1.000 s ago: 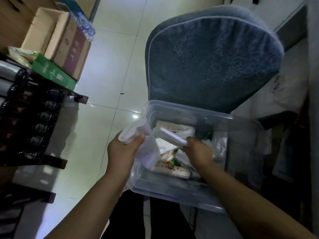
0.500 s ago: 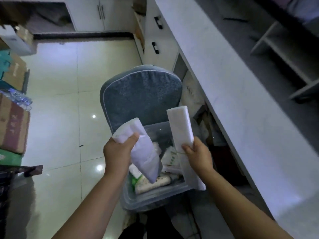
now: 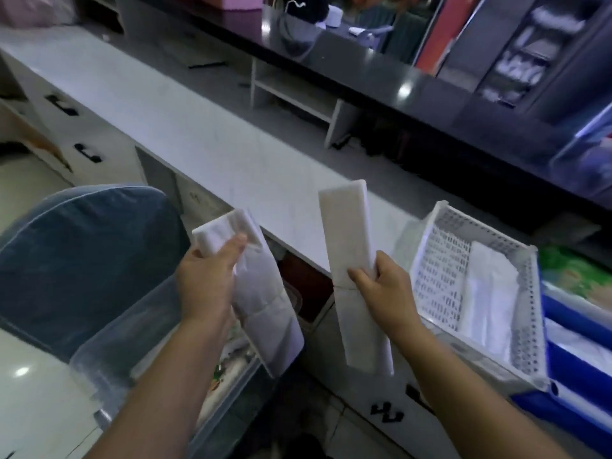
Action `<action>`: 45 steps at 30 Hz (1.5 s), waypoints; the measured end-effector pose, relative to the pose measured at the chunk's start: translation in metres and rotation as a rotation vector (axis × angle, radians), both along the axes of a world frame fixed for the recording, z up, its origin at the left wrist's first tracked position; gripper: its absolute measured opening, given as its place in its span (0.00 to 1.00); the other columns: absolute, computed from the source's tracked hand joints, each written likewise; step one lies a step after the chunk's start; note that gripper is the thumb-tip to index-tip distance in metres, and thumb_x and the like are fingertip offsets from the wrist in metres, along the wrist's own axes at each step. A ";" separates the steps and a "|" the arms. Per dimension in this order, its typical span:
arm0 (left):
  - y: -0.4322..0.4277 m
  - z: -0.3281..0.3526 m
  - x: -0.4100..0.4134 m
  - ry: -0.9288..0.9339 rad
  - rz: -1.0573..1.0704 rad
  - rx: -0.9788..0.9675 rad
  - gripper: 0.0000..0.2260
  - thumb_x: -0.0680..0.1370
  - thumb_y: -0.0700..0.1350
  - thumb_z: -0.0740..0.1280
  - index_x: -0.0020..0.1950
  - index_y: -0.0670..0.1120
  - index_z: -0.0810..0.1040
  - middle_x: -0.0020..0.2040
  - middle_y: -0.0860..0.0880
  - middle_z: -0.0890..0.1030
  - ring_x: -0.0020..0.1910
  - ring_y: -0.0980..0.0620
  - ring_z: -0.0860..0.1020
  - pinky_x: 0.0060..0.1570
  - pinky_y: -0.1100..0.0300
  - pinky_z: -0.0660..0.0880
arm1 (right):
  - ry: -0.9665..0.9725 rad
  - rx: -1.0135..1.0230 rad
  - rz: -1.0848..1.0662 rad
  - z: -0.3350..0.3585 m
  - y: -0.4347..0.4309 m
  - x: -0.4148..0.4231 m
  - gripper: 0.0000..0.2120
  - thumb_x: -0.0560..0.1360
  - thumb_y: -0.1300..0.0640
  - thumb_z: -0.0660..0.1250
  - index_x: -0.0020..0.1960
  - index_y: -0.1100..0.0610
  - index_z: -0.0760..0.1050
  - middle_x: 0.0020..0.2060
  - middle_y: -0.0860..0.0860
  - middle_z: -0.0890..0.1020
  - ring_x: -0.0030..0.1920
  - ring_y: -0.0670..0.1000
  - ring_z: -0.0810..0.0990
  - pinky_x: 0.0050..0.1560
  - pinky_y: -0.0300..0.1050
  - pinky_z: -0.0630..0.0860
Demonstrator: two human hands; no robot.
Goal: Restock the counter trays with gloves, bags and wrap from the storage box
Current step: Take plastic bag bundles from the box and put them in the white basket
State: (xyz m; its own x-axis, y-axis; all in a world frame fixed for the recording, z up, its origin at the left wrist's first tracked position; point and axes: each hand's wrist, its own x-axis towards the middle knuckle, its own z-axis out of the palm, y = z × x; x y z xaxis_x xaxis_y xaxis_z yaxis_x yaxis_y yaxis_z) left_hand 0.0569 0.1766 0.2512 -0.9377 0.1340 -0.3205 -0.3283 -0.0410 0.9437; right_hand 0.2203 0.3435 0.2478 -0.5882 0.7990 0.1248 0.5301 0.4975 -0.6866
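At centre frame, the left hand [image 3: 205, 279] gripped a soft white packet [image 3: 261, 293] over the clear storage box [image 3: 132, 329]; the right hand [image 3: 385, 289] clasped a long white pack [image 3: 351, 246] beside the white tray [image 3: 440, 260] on the tabletop [image 3: 205, 137].

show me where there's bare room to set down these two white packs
Widest free patch: the white counter between the small shelf and the white tray. The tray's left half is also bare; its right half holds a plastic stack. Crowded: the storage box under the left hand's soft pack, and the blue tray past the right hand's flat pack.
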 end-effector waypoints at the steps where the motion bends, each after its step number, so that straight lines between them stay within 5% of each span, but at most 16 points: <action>1: 0.013 0.005 0.006 0.017 -0.030 0.019 0.15 0.62 0.56 0.76 0.37 0.47 0.79 0.34 0.53 0.82 0.28 0.60 0.80 0.23 0.68 0.72 | 0.032 -0.004 -0.045 0.005 0.009 0.013 0.17 0.72 0.50 0.67 0.40 0.63 0.69 0.35 0.58 0.76 0.37 0.57 0.76 0.35 0.53 0.74; 6: 0.075 0.025 0.036 0.044 -0.209 0.102 0.17 0.59 0.60 0.75 0.38 0.49 0.81 0.32 0.55 0.84 0.31 0.58 0.83 0.24 0.69 0.73 | 0.184 -0.021 -0.216 0.027 0.060 0.073 0.05 0.73 0.52 0.69 0.42 0.50 0.73 0.37 0.40 0.77 0.39 0.40 0.77 0.34 0.37 0.72; 9: 0.112 0.042 0.052 0.082 -0.316 0.164 0.11 0.59 0.59 0.76 0.36 0.56 0.83 0.32 0.56 0.85 0.32 0.58 0.83 0.25 0.67 0.75 | 0.278 -0.047 -0.331 0.040 0.102 0.100 0.04 0.72 0.53 0.69 0.42 0.49 0.73 0.38 0.41 0.78 0.39 0.39 0.76 0.33 0.35 0.70; 13: 0.161 0.061 0.067 0.138 -0.347 0.186 0.08 0.65 0.49 0.77 0.32 0.47 0.82 0.29 0.55 0.84 0.30 0.58 0.82 0.25 0.69 0.74 | 0.359 -0.204 -0.392 0.041 0.159 0.116 0.07 0.72 0.53 0.68 0.48 0.54 0.75 0.43 0.50 0.81 0.42 0.48 0.80 0.37 0.42 0.75; 19: 0.218 0.077 0.071 0.139 -0.397 0.196 0.09 0.66 0.47 0.77 0.37 0.44 0.80 0.30 0.51 0.84 0.32 0.55 0.83 0.26 0.66 0.75 | 0.230 -0.311 -0.408 0.004 0.212 0.099 0.10 0.71 0.55 0.67 0.48 0.57 0.70 0.40 0.50 0.77 0.39 0.49 0.77 0.32 0.42 0.69; 22: 0.237 0.077 0.071 0.133 -0.421 0.179 0.09 0.67 0.46 0.76 0.40 0.43 0.80 0.32 0.50 0.85 0.34 0.53 0.84 0.28 0.65 0.77 | 0.162 -0.390 -0.399 -0.022 0.220 0.091 0.14 0.72 0.56 0.66 0.54 0.61 0.70 0.46 0.56 0.78 0.47 0.59 0.79 0.42 0.46 0.74; 30: 0.276 0.064 0.067 0.104 -0.472 0.097 0.10 0.66 0.45 0.75 0.42 0.40 0.81 0.33 0.48 0.85 0.34 0.49 0.84 0.30 0.59 0.79 | 0.051 -0.492 -0.345 -0.047 0.229 0.086 0.20 0.75 0.57 0.65 0.62 0.61 0.63 0.59 0.56 0.75 0.57 0.59 0.75 0.56 0.50 0.74; 34: 0.299 0.066 0.061 0.092 -0.553 0.086 0.11 0.66 0.44 0.76 0.42 0.39 0.81 0.32 0.47 0.85 0.33 0.49 0.84 0.28 0.60 0.77 | -0.199 -0.194 -0.329 -0.038 0.238 0.096 0.21 0.72 0.55 0.67 0.62 0.61 0.67 0.63 0.57 0.68 0.62 0.58 0.67 0.59 0.49 0.70; 36: 0.311 0.073 0.057 0.089 -0.598 0.091 0.13 0.65 0.45 0.76 0.44 0.39 0.81 0.36 0.45 0.85 0.36 0.47 0.84 0.32 0.56 0.80 | -0.103 -0.094 -0.341 -0.021 0.237 0.097 0.19 0.73 0.54 0.66 0.62 0.57 0.69 0.63 0.53 0.68 0.63 0.55 0.63 0.60 0.46 0.66; 39: 0.327 0.090 0.053 0.107 -0.660 0.103 0.15 0.65 0.46 0.77 0.45 0.39 0.81 0.39 0.44 0.85 0.38 0.46 0.84 0.38 0.53 0.81 | 0.260 -0.290 -0.184 0.016 0.230 0.087 0.03 0.75 0.55 0.65 0.47 0.50 0.76 0.47 0.48 0.80 0.53 0.51 0.77 0.50 0.41 0.74; 45: 0.351 0.127 0.053 0.227 -0.740 0.200 0.09 0.68 0.48 0.75 0.41 0.46 0.78 0.31 0.57 0.84 0.30 0.58 0.82 0.26 0.62 0.78 | 0.448 -0.545 0.123 0.056 0.215 0.055 0.09 0.74 0.54 0.68 0.55 0.51 0.76 0.47 0.49 0.84 0.49 0.46 0.83 0.48 0.37 0.78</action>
State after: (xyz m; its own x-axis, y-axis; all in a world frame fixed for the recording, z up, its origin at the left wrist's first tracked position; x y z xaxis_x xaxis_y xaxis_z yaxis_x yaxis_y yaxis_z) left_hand 0.1097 0.5278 0.3779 -0.6224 0.7818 -0.0365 -0.1374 -0.0632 0.9885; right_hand 0.2753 0.5589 0.3039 -0.6636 0.7478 -0.0225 0.1007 0.0595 -0.9931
